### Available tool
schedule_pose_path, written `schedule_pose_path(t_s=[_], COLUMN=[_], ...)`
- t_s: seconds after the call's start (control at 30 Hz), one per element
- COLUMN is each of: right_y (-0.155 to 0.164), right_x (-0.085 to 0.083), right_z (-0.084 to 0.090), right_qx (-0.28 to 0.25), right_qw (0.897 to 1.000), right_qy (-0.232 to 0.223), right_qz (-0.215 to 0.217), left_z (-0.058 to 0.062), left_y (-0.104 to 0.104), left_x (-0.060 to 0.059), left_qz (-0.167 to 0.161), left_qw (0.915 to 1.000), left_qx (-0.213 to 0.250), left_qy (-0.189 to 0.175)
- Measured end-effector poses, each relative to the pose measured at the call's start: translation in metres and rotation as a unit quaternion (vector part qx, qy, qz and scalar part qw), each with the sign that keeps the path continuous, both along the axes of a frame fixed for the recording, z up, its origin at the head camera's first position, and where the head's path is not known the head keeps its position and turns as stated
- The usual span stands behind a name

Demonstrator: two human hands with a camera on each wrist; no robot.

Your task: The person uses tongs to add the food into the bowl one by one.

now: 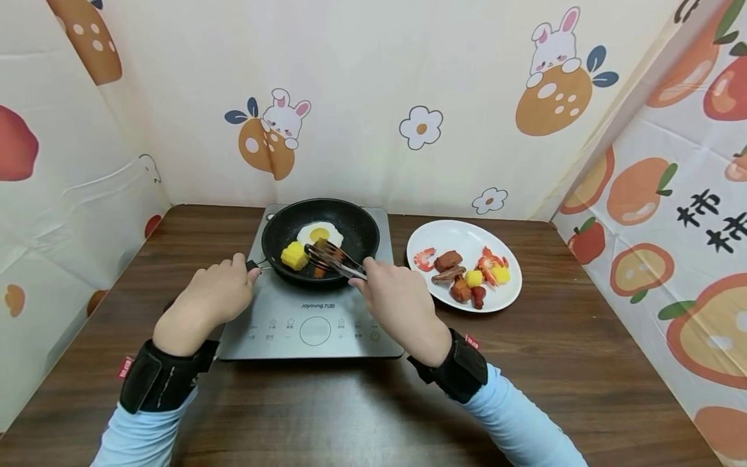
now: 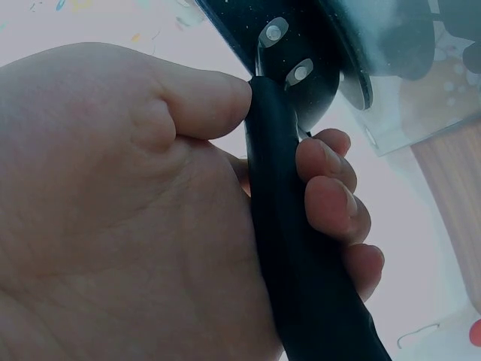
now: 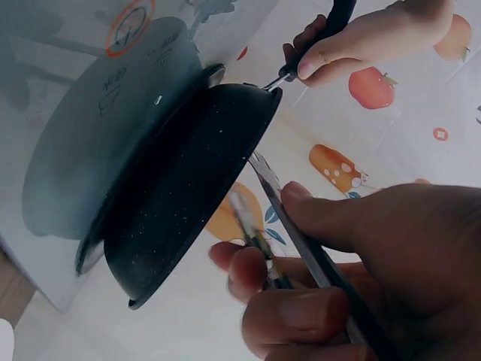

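A black frying pan (image 1: 353, 228) sits on a grey induction cooker (image 1: 315, 327). In it lie a fried egg (image 1: 320, 233), a yellow corn piece (image 1: 294, 255) and a small brown-orange piece (image 1: 319, 270). My left hand (image 1: 217, 292) grips the pan's black handle (image 2: 289, 248), fingers curled round it. My right hand (image 1: 392, 295) holds metal tongs (image 1: 334, 257), whose tips reach into the pan over the brown-orange piece. The wrist views show the pan's underside (image 3: 188, 173) and the tongs' arms (image 3: 301, 241) between thumb and fingers.
A white plate (image 1: 455, 233) to the right of the cooker carries shrimp, meat pieces, corn and sausage. The brown wooden table (image 1: 554, 363) is walled on three sides by cartoon-printed sheets (image 1: 420, 97).
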State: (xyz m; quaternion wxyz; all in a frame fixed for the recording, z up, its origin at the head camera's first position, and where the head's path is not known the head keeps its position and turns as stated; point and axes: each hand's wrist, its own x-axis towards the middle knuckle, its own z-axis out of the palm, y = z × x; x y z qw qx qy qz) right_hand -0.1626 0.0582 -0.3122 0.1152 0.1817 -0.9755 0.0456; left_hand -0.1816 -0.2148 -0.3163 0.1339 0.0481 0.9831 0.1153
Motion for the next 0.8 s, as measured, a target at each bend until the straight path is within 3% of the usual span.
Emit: schedule_pose_path(t_s=[0.23, 0.8], right_y=[-0.0043, -0.0011], right_x=[-0.0025, -0.0032], right_z=[0.0008, -0.0019], right_qx=[0.002, -0.014], right_qw=[1.0, 1.0], right_qy=[-0.002, -0.012], right_qz=[-0.022, -0.012], left_z=[0.0014, -0.0011], left_y=[0.0007, -0.0003], left_x=[-0.001, -0.0007], left_qz=[0.001, 0.005], left_qw=[1.0, 1.0], left_qx=[-0.002, -0.001], left_qy=[-0.005, -0.002])
